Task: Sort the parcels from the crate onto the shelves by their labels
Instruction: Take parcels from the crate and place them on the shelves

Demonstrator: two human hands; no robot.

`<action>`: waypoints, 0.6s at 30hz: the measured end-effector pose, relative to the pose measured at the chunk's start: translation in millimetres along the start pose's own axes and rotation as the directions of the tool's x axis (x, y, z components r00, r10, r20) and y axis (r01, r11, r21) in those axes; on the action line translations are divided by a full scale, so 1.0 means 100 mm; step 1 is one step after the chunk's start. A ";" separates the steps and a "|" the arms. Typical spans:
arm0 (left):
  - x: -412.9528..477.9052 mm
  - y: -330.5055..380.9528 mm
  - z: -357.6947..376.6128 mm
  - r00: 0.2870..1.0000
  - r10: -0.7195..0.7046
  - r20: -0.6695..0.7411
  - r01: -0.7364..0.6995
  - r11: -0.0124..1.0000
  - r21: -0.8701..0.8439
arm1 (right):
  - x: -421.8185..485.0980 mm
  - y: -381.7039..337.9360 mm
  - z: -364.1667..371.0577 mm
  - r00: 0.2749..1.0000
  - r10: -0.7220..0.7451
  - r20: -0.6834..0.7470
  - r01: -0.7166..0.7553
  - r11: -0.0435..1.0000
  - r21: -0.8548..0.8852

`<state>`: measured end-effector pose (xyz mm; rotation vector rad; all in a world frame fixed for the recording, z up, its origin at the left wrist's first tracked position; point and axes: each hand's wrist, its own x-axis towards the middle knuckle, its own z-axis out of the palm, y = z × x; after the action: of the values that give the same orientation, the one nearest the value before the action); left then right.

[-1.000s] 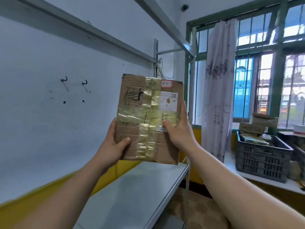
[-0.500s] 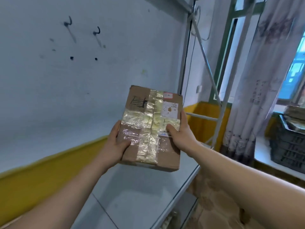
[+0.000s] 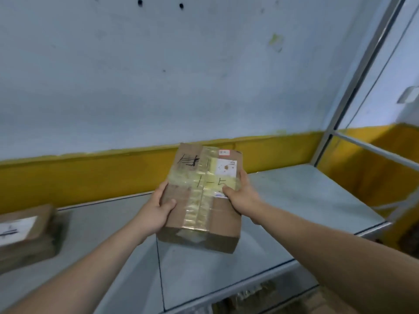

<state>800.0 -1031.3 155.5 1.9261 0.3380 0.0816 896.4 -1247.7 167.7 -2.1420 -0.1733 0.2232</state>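
Your left hand (image 3: 156, 211) and right hand (image 3: 242, 198) each clasp a side of the taped cardboard parcel (image 3: 204, 200), held between them over the metal shelf (image 3: 294, 211). Lower it flat, label up, then release outward.

I see the parcel (image 3: 202, 201), a brown cardboard box crossed with yellowed tape. It is marked "1-5" in black and has a white label and a small red sticker near its far right corner. It is tilted, far end up, over the grey shelf (image 3: 294, 200), with the left hand (image 3: 156, 211) and right hand (image 3: 242, 198) gripping its sides. A second parcel (image 3: 25, 236), white-labelled, lies flat on the shelf at far left.
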 end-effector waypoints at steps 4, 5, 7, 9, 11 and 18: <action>-0.04 -0.15 0.17 0.994 -0.088 -0.069 0.089 0.996 0.013 | 0.18 0.21 0.09 0.990 0.033 0.134 -0.035 0.999 0.008; -0.04 -0.19 0.19 0.991 -0.110 -0.082 0.111 0.994 0.016 | 0.22 0.25 0.11 0.986 0.041 0.162 -0.043 0.999 0.010; -0.02 -0.27 0.23 0.985 -0.146 -0.096 0.149 0.989 0.022 | 0.30 0.32 0.17 0.977 0.062 0.206 -0.063 0.998 0.002; 0.02 -0.34 0.25 0.979 -0.179 -0.094 0.180 0.984 0.001 | 0.39 0.36 0.22 0.971 0.059 0.233 -0.061 0.998 0.001; 0.09 -0.39 0.27 0.973 -0.206 -0.100 0.206 0.978 -0.013 | 0.46 0.38 0.27 0.967 0.066 0.245 -0.064 0.998 -0.013; 0.27 -0.57 0.39 0.959 -0.253 -0.130 0.260 0.965 0.040 | 0.73 0.48 0.38 0.955 0.079 0.287 -0.074 0.997 -0.027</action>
<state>823.6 -1040.4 85.8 1.9213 0.6778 0.0204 960.6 -1228.1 100.5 -2.1258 -0.2608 0.5820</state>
